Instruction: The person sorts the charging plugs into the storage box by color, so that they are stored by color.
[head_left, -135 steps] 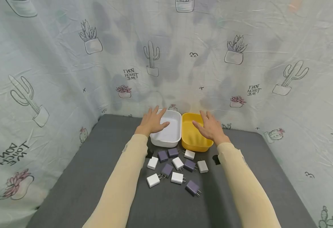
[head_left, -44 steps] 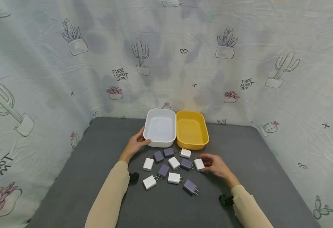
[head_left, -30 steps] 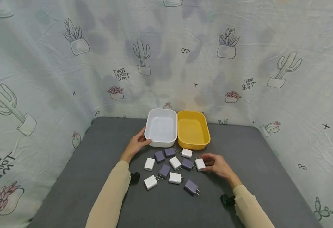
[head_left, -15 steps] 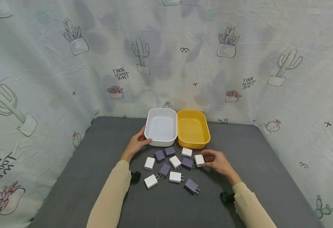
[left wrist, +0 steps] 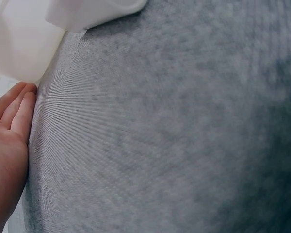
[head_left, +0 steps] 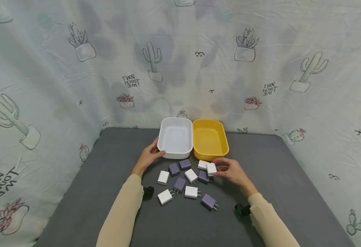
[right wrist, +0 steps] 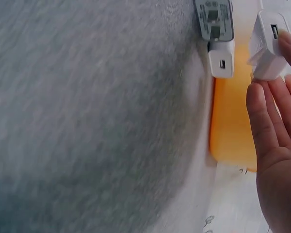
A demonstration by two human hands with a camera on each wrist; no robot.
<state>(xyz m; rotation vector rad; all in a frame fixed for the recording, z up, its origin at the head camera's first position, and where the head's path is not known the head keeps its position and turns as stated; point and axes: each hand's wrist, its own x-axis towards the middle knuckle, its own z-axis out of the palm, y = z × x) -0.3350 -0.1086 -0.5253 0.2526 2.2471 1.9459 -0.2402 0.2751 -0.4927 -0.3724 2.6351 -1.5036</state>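
My right hand (head_left: 233, 171) pinches a white USB charger (head_left: 211, 169) between thumb and fingers, raised off the table. In the right wrist view the port on this charger (right wrist: 267, 46) shows, with the thumb beside it. It overlaps another white charger (head_left: 202, 164) in the head view, close to the front of the yellow basin (head_left: 211, 156). At the left, my left hand (head_left: 146, 158) holds the near left corner of the white basin (head_left: 176, 155), thumb at the front and fingers along the side wall. Both basins are bare inside.
Several purple chargers, among them one near the front (head_left: 209, 201), and several white ones, including one at left (head_left: 165, 197), lie scattered on the grey table (head_left: 174, 226). The two basins stand side by side against the patterned curtain (head_left: 180, 68).
My right hand moved from the table's right to the rightmost white charger, took hold of it, lifted it and carried it left. My left hand came down to the white basin's corner and stays there.
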